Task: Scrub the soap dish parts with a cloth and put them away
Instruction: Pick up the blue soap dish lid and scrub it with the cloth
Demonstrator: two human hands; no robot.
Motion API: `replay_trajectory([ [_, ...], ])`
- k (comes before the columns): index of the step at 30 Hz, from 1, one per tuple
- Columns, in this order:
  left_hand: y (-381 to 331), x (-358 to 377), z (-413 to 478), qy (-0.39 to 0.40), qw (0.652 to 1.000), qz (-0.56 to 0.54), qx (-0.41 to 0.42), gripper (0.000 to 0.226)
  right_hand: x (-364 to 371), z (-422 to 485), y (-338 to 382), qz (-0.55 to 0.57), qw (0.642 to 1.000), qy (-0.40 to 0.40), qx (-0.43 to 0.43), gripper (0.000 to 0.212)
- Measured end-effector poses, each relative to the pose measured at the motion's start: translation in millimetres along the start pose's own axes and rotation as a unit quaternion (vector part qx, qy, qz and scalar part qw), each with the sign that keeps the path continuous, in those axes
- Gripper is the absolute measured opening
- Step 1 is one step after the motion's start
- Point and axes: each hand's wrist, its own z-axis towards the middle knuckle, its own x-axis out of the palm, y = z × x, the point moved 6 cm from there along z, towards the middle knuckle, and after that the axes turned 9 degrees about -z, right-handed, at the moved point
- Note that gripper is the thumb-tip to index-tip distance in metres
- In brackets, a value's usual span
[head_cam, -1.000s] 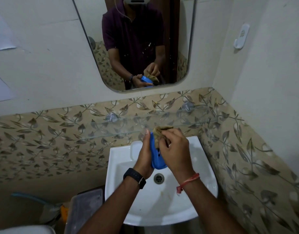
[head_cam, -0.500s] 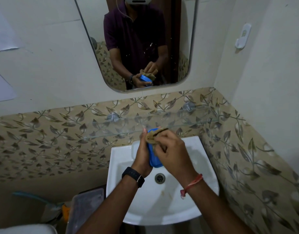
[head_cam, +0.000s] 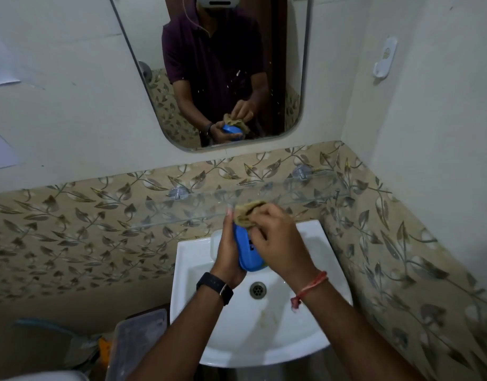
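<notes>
Lower centre, over the sink point(head_cam: 264, 339), hands close together: the left hand point(head_cam: 228, 254) cups the blue soap dish point(head_cam: 250, 257) on edge, and the right hand point(head_cam: 282, 243) pinches the cloth point(head_cam: 245, 214) against its top end. Best bet: firm grip, short strokes into the corners. The glass shelf point(head_cam: 182, 211) waits behind.

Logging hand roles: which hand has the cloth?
The right hand, red thread at its wrist, pinches the cloth; the left hand, wearing a black watch, holds the blue soap dish part.
</notes>
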Motion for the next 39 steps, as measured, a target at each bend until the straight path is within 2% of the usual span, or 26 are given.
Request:
replay_trajectory([
  [4,-12,-15,5,-0.015,1.000,-0.015,0.006,0.072,17,-35,5,0.001,0.985,0.162,-0.060,0.017],
  [6,-21,-19,4,-0.004,1.000,0.019,0.014,0.070,16,-49,-14,-0.022,0.977,0.209,-0.032,0.016],
  [7,-24,-17,3,0.007,0.999,0.043,0.018,0.069,11,-49,-28,-0.040,0.979,0.199,-0.003,0.015],
  [9,-29,-13,0,0.023,0.994,0.101,0.023,0.068,-3,-43,-50,-0.062,0.989,0.129,0.048,0.014],
  [12,-35,-6,1,0.018,0.985,0.165,0.045,0.062,-14,-31,-48,-0.036,0.998,0.045,0.036,0.020],
  [16,-35,9,-1,0.021,0.973,0.216,0.079,0.063,17,-39,-28,0.016,0.994,0.103,0.023,0.017],
  [21,-34,11,-5,0.029,0.958,0.260,0.115,0.058,34,-53,-27,0.071,0.989,0.123,0.029,0.017],
  [25,-33,9,-10,0.032,0.964,0.234,0.125,0.068,40,-62,-36,0.174,0.949,0.258,0.050,0.022],
  [27,-38,10,-11,0.038,0.962,0.235,0.136,0.073,34,-64,-49,0.179,0.951,0.237,0.083,0.023],
  [30,-41,11,-10,0.058,0.954,0.259,0.139,0.073,13,-59,-73,0.150,0.974,0.075,0.151,0.020],
  [32,-42,13,-12,0.064,0.950,0.269,0.148,0.072,6,-53,-75,0.143,0.977,0.012,0.158,0.025],
  [36,-43,25,-15,0.054,0.949,0.262,0.170,0.069,19,-49,-46,0.151,0.984,0.019,0.092,0.018],
  [39,-46,34,-16,0.065,0.948,0.257,0.177,0.074,30,-56,-42,0.156,0.982,0.029,0.097,0.017],
])
